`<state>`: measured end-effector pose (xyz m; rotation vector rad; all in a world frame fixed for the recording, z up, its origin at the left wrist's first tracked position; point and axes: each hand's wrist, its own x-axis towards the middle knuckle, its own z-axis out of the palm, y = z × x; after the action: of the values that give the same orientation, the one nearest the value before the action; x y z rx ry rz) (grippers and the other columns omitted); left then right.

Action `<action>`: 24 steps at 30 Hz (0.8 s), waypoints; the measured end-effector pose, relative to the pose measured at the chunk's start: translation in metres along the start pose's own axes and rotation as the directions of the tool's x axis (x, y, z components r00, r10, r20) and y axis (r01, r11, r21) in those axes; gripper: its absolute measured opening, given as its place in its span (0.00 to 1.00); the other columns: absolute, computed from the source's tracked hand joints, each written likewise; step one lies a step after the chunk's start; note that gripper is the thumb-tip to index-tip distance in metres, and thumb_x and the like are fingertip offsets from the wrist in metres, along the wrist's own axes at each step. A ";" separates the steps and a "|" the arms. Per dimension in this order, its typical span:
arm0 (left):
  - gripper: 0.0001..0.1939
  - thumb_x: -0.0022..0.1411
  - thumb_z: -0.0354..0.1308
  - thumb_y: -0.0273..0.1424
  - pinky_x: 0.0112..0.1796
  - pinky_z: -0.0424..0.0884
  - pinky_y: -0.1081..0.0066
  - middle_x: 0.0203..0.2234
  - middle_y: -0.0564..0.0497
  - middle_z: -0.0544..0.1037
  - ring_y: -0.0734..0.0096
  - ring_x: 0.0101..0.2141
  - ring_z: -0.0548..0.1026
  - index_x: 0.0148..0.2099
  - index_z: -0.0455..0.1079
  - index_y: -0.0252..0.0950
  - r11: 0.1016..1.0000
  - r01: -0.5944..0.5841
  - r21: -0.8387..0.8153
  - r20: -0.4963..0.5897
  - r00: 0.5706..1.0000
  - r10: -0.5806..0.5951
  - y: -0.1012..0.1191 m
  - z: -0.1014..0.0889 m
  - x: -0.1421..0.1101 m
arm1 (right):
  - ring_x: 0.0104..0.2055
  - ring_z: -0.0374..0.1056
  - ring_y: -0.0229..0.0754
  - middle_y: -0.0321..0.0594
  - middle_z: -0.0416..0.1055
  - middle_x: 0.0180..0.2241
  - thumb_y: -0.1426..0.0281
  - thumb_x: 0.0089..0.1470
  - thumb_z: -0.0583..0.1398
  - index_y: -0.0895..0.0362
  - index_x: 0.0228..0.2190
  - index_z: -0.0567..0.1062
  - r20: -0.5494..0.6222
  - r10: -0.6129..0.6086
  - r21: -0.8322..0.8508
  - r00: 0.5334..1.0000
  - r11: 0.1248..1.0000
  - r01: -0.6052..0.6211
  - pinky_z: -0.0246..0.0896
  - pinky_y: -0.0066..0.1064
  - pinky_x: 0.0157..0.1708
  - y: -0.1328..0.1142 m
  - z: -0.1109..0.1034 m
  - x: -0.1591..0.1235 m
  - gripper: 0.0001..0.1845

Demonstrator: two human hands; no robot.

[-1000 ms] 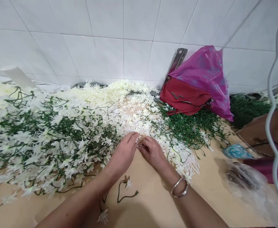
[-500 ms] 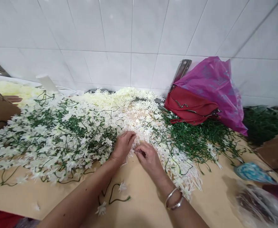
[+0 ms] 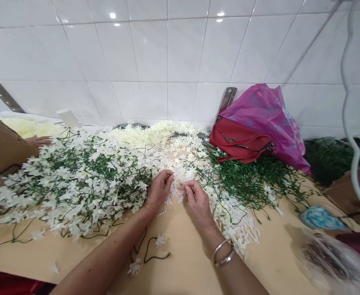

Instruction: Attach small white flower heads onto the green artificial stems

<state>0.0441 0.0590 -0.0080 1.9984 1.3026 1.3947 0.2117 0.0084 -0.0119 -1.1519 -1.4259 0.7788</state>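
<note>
My left hand [image 3: 159,189] is closed, thumb and fingertips pinched together, beside the pile of white artificial flowers with green stems [image 3: 96,168]. To its right, my right hand [image 3: 197,203] is closed in a pinch too, two bangles [image 3: 224,254] on its wrist. A tiny bit of something may show at its fingertips, too small to name. The hands are a little apart, over loose white petal pieces [image 3: 177,189]. What the left fingers hold, if anything, is hidden. A green stem with white flowers [image 3: 151,258] lies on the table [image 3: 180,237] near my left forearm.
Green stems [image 3: 244,176] lie at right under a red bag [image 3: 237,139] and a purple plastic bag [image 3: 267,114]. A blue patterned pouch [image 3: 320,217] and a clear plastic bag [image 3: 333,262] sit farther right. Another person's hand [image 3: 40,141] shows beyond a cardboard box [image 3: 4,143].
My right hand has shifted slightly right and up, so the gap between the hands is wider. The left hand stays about where it was. The camera view has tilted upward, showing more wall.
</note>
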 end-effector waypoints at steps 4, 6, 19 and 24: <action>0.07 0.74 0.52 0.32 0.42 0.73 0.68 0.35 0.49 0.78 0.66 0.37 0.78 0.46 0.72 0.37 0.999 -0.036 -0.022 0.040 0.999 0.037 0.002 0.000 -0.001 | 0.38 0.71 0.44 0.39 0.75 0.35 0.65 0.68 0.57 0.53 0.38 0.73 -0.044 -0.067 -0.097 0.997 0.993 0.062 0.66 0.35 0.42 -0.003 0.002 -0.001 0.07; 0.07 0.73 0.54 0.31 0.44 0.72 0.67 0.37 0.48 0.79 0.65 0.39 0.78 0.46 0.73 0.38 0.997 -0.065 -0.040 0.081 0.994 0.069 0.004 0.000 -0.002 | 0.43 0.70 0.46 0.42 0.73 0.39 0.67 0.67 0.57 0.53 0.36 0.74 -0.061 -0.133 -0.161 0.989 0.979 0.122 0.66 0.36 0.44 -0.006 0.003 -0.002 0.07; 0.09 0.75 0.52 0.33 0.41 0.74 0.67 0.37 0.48 0.81 0.65 0.38 0.79 0.47 0.73 0.38 0.977 0.108 -0.182 0.093 0.991 -0.092 0.014 -0.002 -0.002 | 0.39 0.69 0.45 0.39 0.72 0.36 0.64 0.66 0.59 0.54 0.38 0.73 -0.297 -0.105 -0.109 0.949 0.991 0.076 0.65 0.37 0.43 -0.022 0.033 0.042 0.06; 0.09 0.75 0.53 0.34 0.43 0.74 0.67 0.39 0.48 0.81 0.64 0.40 0.79 0.48 0.74 0.40 0.946 0.189 -0.263 0.167 0.975 -0.149 0.015 0.000 -0.005 | 0.42 0.72 0.46 0.41 0.76 0.38 0.64 0.66 0.60 0.53 0.39 0.76 -0.306 -0.089 -0.093 0.948 0.994 0.063 0.67 0.38 0.46 -0.004 0.031 0.039 0.07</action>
<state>0.0505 0.0474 -0.0001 1.7235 1.1172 1.2489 0.1828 0.0480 -0.0011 -1.2151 -1.2388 0.4644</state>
